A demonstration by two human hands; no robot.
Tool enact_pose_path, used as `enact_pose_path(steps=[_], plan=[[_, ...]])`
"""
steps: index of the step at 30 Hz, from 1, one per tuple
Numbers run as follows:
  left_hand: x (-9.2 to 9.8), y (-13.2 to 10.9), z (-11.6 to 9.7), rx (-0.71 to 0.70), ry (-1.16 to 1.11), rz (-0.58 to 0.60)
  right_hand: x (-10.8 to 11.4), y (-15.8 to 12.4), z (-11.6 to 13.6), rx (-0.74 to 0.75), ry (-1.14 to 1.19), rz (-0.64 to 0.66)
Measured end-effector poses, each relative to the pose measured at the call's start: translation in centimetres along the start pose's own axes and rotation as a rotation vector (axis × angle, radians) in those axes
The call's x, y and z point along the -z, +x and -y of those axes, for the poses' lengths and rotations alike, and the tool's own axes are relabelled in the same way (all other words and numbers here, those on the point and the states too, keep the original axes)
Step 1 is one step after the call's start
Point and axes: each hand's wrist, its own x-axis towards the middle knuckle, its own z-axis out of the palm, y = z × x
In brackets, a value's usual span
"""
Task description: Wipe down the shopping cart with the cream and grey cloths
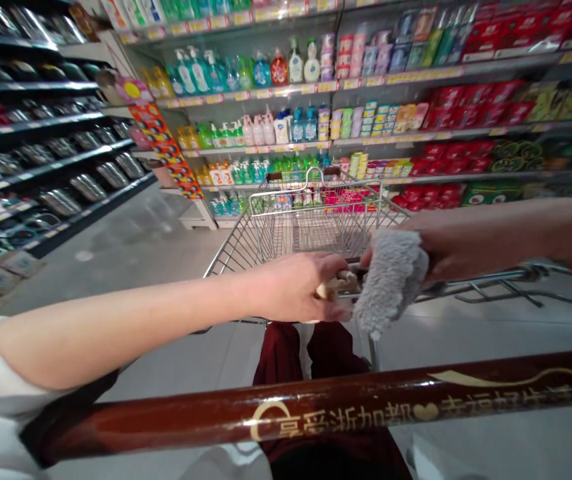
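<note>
My left hand (pixel 296 287) reaches in from the left with its fingers closed on a small beige object (pixel 339 285), too blurred to name. My right hand (pixel 431 243) comes from the right and grips a grey fluffy cloth (pixel 391 280), which hangs down and covers its fingertips. Both hands are close together above the near end of a wire shopping cart (pixel 311 237). Nearer to me, the cart's glossy brown handle (pixel 186 417) with gold lettering runs across the view, and neither hand is on it.
Ahead stands a shelf unit (pixel 366 81) stocked with pump bottles, tubs and red packs. Another shelf (pixel 51 167) with metal pots and pans lines the left side. Grey floor (pixel 131 247) lies between them. My legs in dark red trousers (pixel 279 353) show below the hands.
</note>
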Motion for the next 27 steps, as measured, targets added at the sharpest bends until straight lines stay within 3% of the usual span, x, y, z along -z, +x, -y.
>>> enact_pose_path(steps=[4,8,13,20,27], plan=[[-0.3,-0.1,-0.1,0.032,0.079,0.040,-1.7,1.3,-0.4,0.052,0.033,0.048],[-0.6,-0.5,-0.4,0.026,0.200,0.001,-2.9,2.2,0.1,0.096,-0.036,-0.028],[-0.7,-1.0,-0.9,-0.033,0.303,-0.019,-3.1,2.2,0.3,-0.073,-0.165,-0.051],[1.3,-1.0,-0.4,0.157,0.368,0.228,-1.2,1.1,-2.6,-0.298,-0.125,0.184],[-0.2,-1.0,-0.5,0.008,0.499,0.025,-0.6,1.1,-2.3,-0.256,-0.155,0.166]])
